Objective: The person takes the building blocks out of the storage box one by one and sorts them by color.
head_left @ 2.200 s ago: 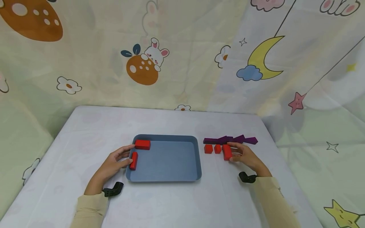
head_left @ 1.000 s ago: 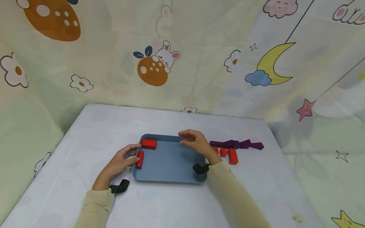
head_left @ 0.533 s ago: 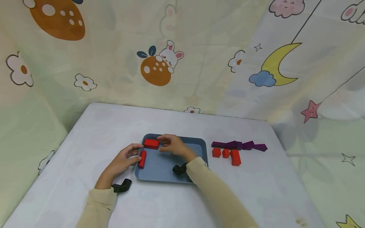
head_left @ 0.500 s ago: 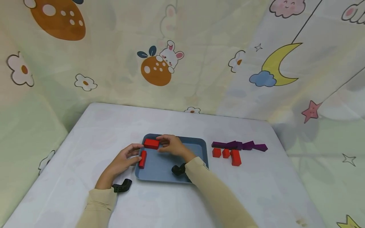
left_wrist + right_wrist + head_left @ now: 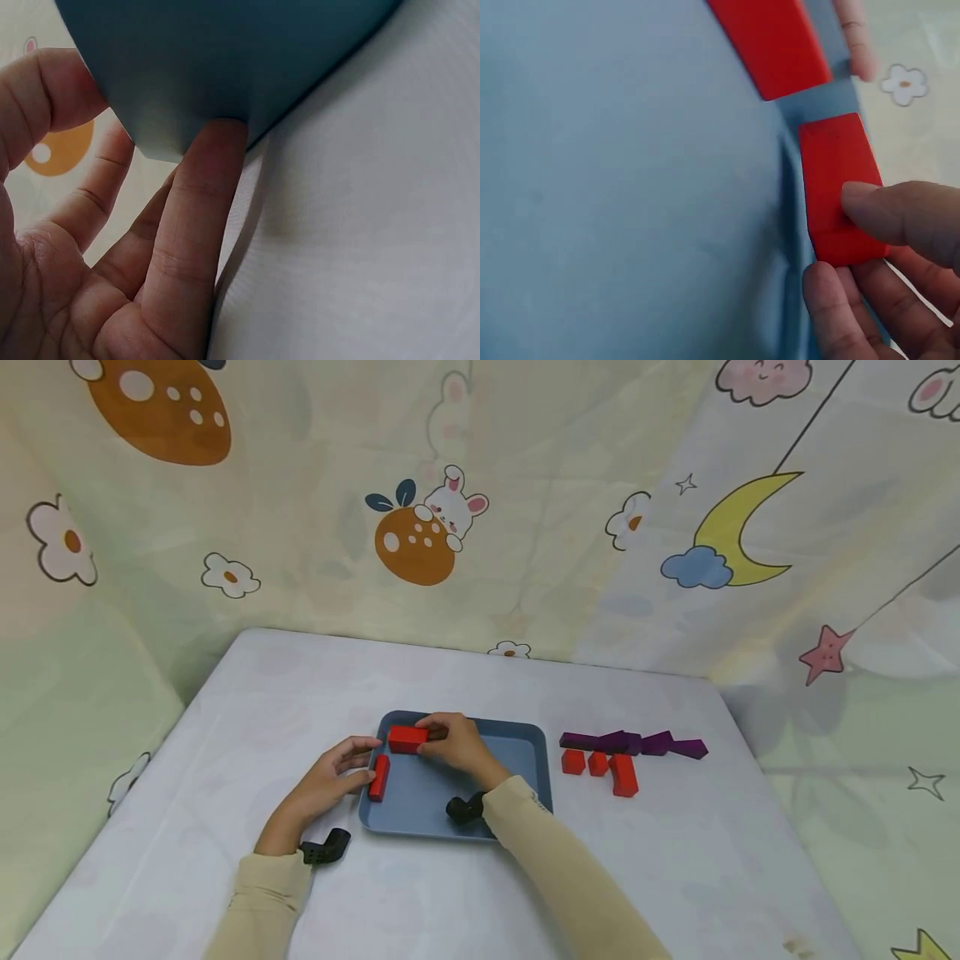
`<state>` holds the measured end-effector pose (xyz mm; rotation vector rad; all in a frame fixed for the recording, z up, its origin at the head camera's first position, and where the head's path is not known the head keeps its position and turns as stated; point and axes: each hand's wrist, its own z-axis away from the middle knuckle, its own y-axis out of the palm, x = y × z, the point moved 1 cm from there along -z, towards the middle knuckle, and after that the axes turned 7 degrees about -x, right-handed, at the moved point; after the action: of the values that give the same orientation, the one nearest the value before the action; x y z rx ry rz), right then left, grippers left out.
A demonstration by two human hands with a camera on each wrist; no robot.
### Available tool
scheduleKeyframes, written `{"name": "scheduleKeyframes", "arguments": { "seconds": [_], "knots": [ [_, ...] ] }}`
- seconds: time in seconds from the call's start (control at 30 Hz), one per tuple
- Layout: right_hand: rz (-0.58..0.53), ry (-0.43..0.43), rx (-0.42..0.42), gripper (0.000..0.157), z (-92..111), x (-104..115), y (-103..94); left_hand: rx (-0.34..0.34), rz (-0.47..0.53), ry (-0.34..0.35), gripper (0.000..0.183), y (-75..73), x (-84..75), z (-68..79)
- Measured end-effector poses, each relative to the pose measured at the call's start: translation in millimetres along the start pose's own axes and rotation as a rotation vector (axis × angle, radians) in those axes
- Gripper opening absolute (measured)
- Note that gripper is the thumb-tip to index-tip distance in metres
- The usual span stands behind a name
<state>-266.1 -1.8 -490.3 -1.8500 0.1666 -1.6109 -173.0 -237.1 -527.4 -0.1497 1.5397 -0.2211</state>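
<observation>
A blue-grey tray lies on the table. My left hand grips its left side; in the left wrist view, a finger lies against the tray's outer wall. Inside that side lies a narrow red block, close to the left hand's lower fingertip. At the tray's far left corner, my right hand pinches another red block. The right wrist view shows the thumb on the face of this red block, fingers at its end and behind it. Whether it touches the tray floor, I cannot tell.
Right of the tray, a small row of red blocks lies on the white table. Behind them is a line of purple blocks. A patterned cloth hangs beyond the table. Black wrist cameras sit at both wrists.
My right hand has left the loose red blocks, crossed left over the tray and taken hold of the far-left red block, which has shifted slightly right. The left hand stays at the tray's side.
</observation>
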Motion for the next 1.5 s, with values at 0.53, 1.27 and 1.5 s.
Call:
{"name": "scheduleKeyframes", "arguments": {
  "seconds": [0.53,1.27,1.5],
  "knots": [
    [-0.074,-0.034,-0.050,0.039,64.4,-23.7,-100.4,0.019,0.000,0.007,0.054,0.6,-0.1,0.5],
    [0.167,0.010,-0.330,0.042,148.5,-100.2,-233.1,0.025,-0.012,0.026,0.055,3.0,1.4,2.1],
    [0.231,0.084,-0.388,0.042,164.6,-131.3,-260.2,0.021,-0.019,0.014,0.055,2.7,0.5,1.7]
  ]
}}
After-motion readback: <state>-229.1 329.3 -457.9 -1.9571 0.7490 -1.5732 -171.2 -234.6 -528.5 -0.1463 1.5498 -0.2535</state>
